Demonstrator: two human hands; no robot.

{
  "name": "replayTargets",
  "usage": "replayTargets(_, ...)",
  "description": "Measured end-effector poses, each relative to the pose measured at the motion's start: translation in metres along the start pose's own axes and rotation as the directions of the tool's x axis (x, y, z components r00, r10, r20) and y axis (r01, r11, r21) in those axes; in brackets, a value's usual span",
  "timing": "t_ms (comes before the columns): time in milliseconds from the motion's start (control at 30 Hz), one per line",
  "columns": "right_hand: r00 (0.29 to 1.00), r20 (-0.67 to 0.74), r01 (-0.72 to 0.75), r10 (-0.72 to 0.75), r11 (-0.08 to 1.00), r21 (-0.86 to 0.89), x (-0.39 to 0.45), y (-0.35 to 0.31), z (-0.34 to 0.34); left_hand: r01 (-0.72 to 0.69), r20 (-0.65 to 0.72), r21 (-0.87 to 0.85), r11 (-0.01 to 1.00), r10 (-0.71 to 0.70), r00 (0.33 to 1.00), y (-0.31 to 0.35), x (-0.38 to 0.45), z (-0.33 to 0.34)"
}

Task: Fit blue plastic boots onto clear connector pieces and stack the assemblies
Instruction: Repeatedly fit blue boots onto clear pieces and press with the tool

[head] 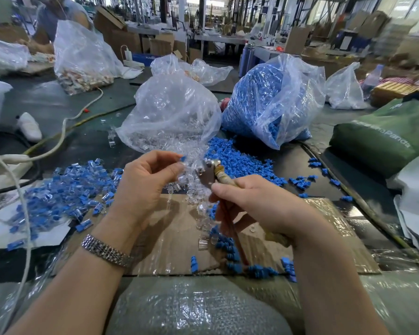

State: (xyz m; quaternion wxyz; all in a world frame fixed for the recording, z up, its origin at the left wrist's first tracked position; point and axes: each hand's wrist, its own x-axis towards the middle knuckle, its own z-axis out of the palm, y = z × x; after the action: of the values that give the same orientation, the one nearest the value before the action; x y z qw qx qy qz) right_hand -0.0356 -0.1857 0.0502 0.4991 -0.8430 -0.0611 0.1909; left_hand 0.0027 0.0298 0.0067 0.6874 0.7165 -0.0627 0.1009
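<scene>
Left hand (144, 180) – fingertips pinch a blue boot (183, 158) on a clear connector, held above the cardboard sheet (172, 240) | right hand (257, 204) – fingers curled round a metal-headed hand tool (209, 171), head just beside the boot | finished assemblies pile (65, 189) lies left | bag of blue boots (271, 100) behind.

The bag of connector pieces (172, 117) is set centrally. Right of it, the bag of boots (273, 100) is placed. Left and nearer, the assemblies (65, 189) are heaped.
</scene>
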Motion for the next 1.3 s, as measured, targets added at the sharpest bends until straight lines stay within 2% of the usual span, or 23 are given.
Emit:
replayTargets(67, 0.993, -0.119, -0.006, 0.001, 0.999, -0.041, -0.004, 0.006, -0.012, 0.024, -0.153, 0.175, 0.984, 0.003, 0.988, -0.004, 0.004, -0.009)
replayTargets(133, 0.956, -0.292, -0.060, 0.015, 0.988, -0.144, -0.003, 0.014, -0.022, 0.085, -0.302, 0.428, 0.900, 0.054, 0.952, -0.007, 0.007, -0.017)
replayTargets(233, 0.885, -0.462, -0.250, 0.055, 0.893, -0.373, 0.004, 0.026, -0.030, 0.206, -0.380, 0.760, 0.616, 0.164, 0.910, -0.007, 0.007, -0.024)
replayTargets(267, 0.867, -0.492, -0.313, 0.072, 0.849, -0.426, 0.006, 0.030, -0.031, 0.226, -0.376, 0.808, 0.544, 0.181, 0.909, -0.006, 0.006, -0.024)
replayTargets(300, 0.855, -0.509, -0.360, 0.097, 0.818, -0.449, 0.008, 0.032, -0.031, 0.216, -0.357, 0.831, 0.513, 0.193, 0.914, -0.006, 0.006, -0.024)
replayTargets(333, 0.849, -0.514, -0.392, 0.123, 0.799, -0.456, 0.009, 0.034, -0.029, 0.167, -0.313, 0.838, 0.520, 0.206, 0.927, -0.006, 0.005, -0.022)
replayTargets(400, 0.844, -0.510, -0.437, 0.167, 0.766, -0.472, 0.013, 0.037, -0.027, -0.013, -0.146, 0.784, 0.621, 0.205, 0.968, -0.006, 0.003, -0.015)
replayTargets(467, 0.843, -0.504, -0.463, 0.187, 0.730, -0.503, 0.016, 0.039, -0.024, -0.114, 0.034, 0.696, 0.709, 0.125, 0.992, -0.005, 0.000, -0.005)
replayTargets(533, 0.846, -0.497, -0.477, 0.194, 0.690, -0.544, 0.017, 0.039, -0.020, -0.154, 0.156, 0.685, 0.712, 0.063, 0.986, -0.008, -0.002, 0.001)
replayTargets(600, 0.847, -0.497, -0.487, 0.191, 0.656, -0.577, 0.016, 0.038, -0.017, -0.177, 0.215, 0.692, 0.700, 0.034, 0.976, -0.012, -0.003, 0.005)
replayTargets(667, 0.842, -0.523, -0.470, 0.127, 0.650, -0.598, 0.014, 0.033, -0.016, -0.172, 0.241, 0.693, 0.700, 0.000, 0.970, -0.015, -0.004, 0.006)
replayTargets(733, 0.865, -0.503, -0.353, -0.006, 0.704, -0.616, 0.012, 0.026, -0.014, -0.173, 0.256, 0.705, 0.687, -0.019, 0.967, -0.018, -0.003, 0.008)
replayTargets(800, 0.923, -0.372, -0.170, -0.099, 0.763, -0.623, 0.011, 0.020, -0.011, -0.189, 0.265, 0.723, 0.665, -0.014, 0.964, -0.020, -0.002, 0.010)
replayTargets(867, 0.967, -0.237, -0.085, -0.095, 0.757, -0.648, 0.010, 0.018, -0.004, -0.196, 0.261, 0.735, 0.649, -0.003, 0.965, -0.021, -0.001, 0.011)
replayTargets(967, 0.979, -0.175, -0.049, -0.103, 0.717, -0.695, 0.012, 0.018, 0.001, -0.204, 0.258, 0.744, 0.636, 0.008, 0.966, -0.021, -0.002, 0.013)
replayTargets(1033, 0.977, -0.176, -0.034, -0.118, 0.732, -0.681, 0.014, 0.018, 0.001, -0.212, 0.269, 0.739, 0.639, 0.008, 0.963, -0.021, -0.003, 0.014)
replayTargets(1133, 0.981, -0.169, -0.039, -0.099, 0.745, -0.666, 0.015, 0.019, 0.002, -0.215, 0.276, 0.732, 0.646, 0.007, 0.961, -0.020, -0.004, 0.016)
replayTargets(1300, 0.985, -0.164, -0.080, -0.058, 0.687, -0.723, 0.018, 0.017, 0.001, -0.215, 0.257, 0.726, 0.653, 0.032, 0.966, -0.020, -0.004, 0.016)
